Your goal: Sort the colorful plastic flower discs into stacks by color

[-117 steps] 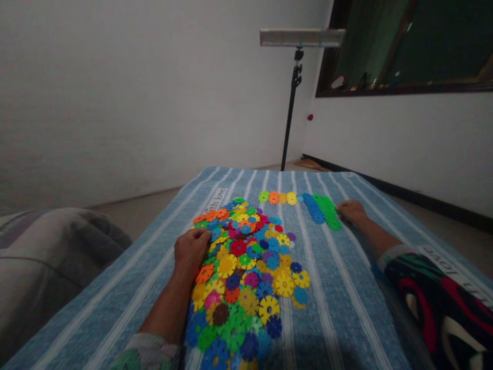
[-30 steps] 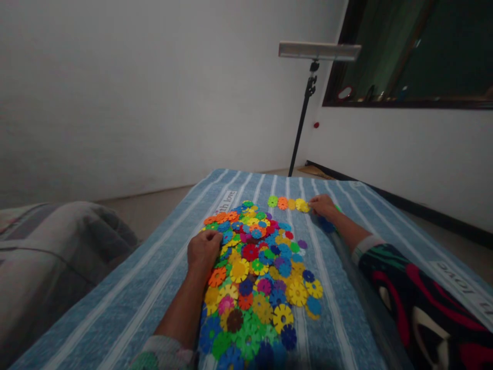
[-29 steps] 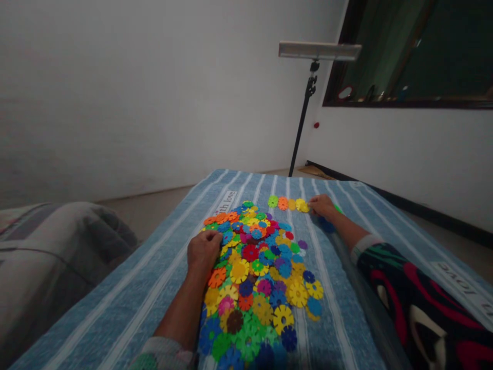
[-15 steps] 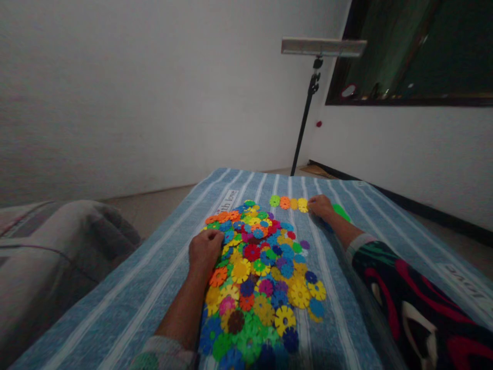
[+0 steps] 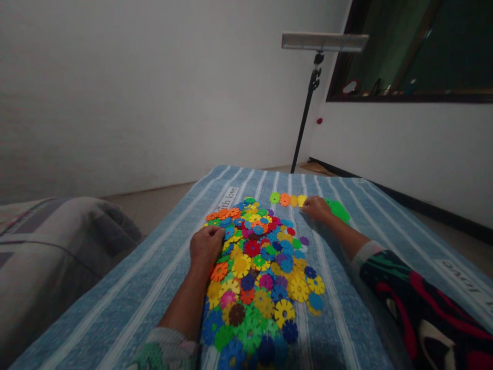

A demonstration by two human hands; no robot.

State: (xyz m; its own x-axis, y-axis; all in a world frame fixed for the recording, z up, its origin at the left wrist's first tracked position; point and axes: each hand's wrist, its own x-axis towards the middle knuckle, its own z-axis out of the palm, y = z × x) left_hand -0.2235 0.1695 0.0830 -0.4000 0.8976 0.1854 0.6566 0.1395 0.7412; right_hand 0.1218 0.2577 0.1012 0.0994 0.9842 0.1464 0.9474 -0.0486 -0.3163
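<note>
A pile of flower-shaped plastic discs in many colours spreads over the striped cloth. My left hand rests at the pile's left edge, fingers curled together; whatever may be in them is hidden. Beyond the pile lies a short row of discs: a light green disc, an orange disc, then yellowish ones ending in a yellow disc. My right hand is by that yellow end, fingertips bunched and pointing left, and I cannot make out anything in them. Bright green pieces lie just right of it.
A blue striped cloth covers the table. A fabric-covered piece of furniture stands at the left. Behind the table rises a lamp stand with a flat panel on top, near a dark window.
My right hand has moved slightly left and nearer, away from the green pieces, which show more now. My left hand has stayed nearly in place. The view has shifted a little.
</note>
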